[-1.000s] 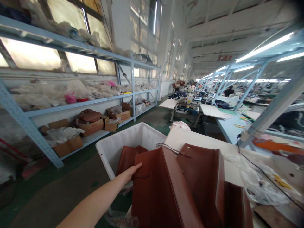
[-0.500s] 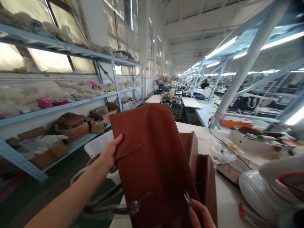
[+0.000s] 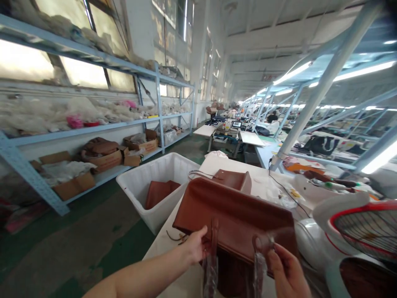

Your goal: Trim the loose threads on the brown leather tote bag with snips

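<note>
Brown leather handbag [image 3: 235, 217]: now laid flat between both hands over the table edge [image 3: 164, 246], no longer held upright as half a second ago. Left hand [image 3: 194, 247] pinches its near-left edge; right hand [image 3: 287, 271] closes on the plastic-wrapped handle [image 3: 259, 265]. White bin [image 3: 141, 188] sits beyond the left hand.

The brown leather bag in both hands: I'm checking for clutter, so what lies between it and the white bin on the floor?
In the head view, only bare table edge separates the brown leather bag from the white bin.
</note>
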Demonstrator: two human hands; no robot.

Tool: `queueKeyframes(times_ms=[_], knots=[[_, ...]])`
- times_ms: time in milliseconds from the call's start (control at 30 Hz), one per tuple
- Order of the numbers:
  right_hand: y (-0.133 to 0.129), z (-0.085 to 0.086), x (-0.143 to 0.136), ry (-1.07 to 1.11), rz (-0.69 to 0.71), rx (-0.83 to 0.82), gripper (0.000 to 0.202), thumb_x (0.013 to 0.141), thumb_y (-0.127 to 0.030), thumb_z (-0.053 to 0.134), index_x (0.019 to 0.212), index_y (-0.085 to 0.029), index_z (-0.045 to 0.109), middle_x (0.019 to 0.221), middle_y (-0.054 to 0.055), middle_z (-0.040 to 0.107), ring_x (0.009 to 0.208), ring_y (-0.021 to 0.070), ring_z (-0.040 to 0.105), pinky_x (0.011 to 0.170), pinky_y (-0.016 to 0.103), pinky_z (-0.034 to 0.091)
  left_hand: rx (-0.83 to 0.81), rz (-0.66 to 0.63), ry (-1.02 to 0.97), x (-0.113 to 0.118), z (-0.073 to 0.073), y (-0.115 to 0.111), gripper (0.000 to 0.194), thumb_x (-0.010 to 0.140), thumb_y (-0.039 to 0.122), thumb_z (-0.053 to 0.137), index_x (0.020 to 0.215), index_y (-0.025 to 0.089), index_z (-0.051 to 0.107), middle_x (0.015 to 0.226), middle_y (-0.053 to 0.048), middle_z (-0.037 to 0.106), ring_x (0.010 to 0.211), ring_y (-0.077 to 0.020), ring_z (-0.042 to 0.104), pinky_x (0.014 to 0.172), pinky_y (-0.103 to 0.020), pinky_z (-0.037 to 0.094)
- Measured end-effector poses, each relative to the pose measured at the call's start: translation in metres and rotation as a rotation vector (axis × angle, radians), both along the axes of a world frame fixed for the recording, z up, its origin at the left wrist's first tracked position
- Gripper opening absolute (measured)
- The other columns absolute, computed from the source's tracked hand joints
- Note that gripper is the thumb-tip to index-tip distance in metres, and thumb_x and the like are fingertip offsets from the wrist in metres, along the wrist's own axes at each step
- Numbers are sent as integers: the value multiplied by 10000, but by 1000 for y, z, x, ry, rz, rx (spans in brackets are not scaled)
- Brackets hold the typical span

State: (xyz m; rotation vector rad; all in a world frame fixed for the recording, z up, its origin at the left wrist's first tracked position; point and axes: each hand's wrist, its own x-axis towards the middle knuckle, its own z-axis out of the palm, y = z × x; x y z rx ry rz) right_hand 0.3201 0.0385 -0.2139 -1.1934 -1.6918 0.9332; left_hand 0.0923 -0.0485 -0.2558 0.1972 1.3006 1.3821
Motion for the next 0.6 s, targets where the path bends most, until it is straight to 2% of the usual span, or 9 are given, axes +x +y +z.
queueKeyframes(times_ms=[67, 133, 300, 367, 500, 600], knots=[[1, -17, -13, -53, 92, -26, 532, 692, -577, 524, 991, -140, 564, 933, 103, 649, 842, 225, 608, 703, 303, 503, -46, 13, -74, 11, -21, -3, 314, 861, 431, 359, 794, 184, 541, 772, -37, 604, 659, -118, 583, 626, -233, 482], [0, -26, -31, -73, 185, -33, 501, 703, -565, 517, 979, -149, 561, 938, 101, 651, 869, 222, 605, 741, 300, 496, -36, 0, -113, 15, -24, -3, 259, 831, 423, 436, 813, 193, 553, 797, -21, 600, 684, -105, 580, 623, -207, 463], [3, -28, -98, -58, 438, -33, 410, 772, -502, 473, 1003, -169, 534, 961, 87, 632, 890, 206, 588, 784, 309, 473, -17, -70, -45, 16, -8, -1, 199, 764, 339, 509, 857, 176, 574, 823, -18, 598, 677, -89, 564, 633, -212, 439], [9, -35, -124, -45, 467, -40, 411, 772, -498, 470, 995, -159, 533, 957, 93, 630, 892, 210, 585, 793, 321, 466, -23, -105, 38, 10, -4, -8, 190, 744, 322, 515, 852, 176, 572, 786, -6, 591, 635, -80, 544, 598, -207, 414], [17, -56, -156, -41, 488, -39, 401, 777, -483, 464, 985, -148, 540, 955, 102, 632, 903, 214, 585, 808, 330, 454, -35, -182, 297, -21, 10, -36, 190, 711, 336, 556, 721, 146, 562, 663, -12, 570, 579, -114, 511, 573, -250, 388], [16, -63, -164, -61, 526, -29, 382, 789, -469, 450, 984, -153, 544, 956, 98, 634, 895, 209, 590, 802, 328, 453, -55, -86, 597, -50, 25, -47, 204, 706, 350, 587, 805, 177, 543, 736, -3, 557, 707, -148, 509, 706, -295, 391]])
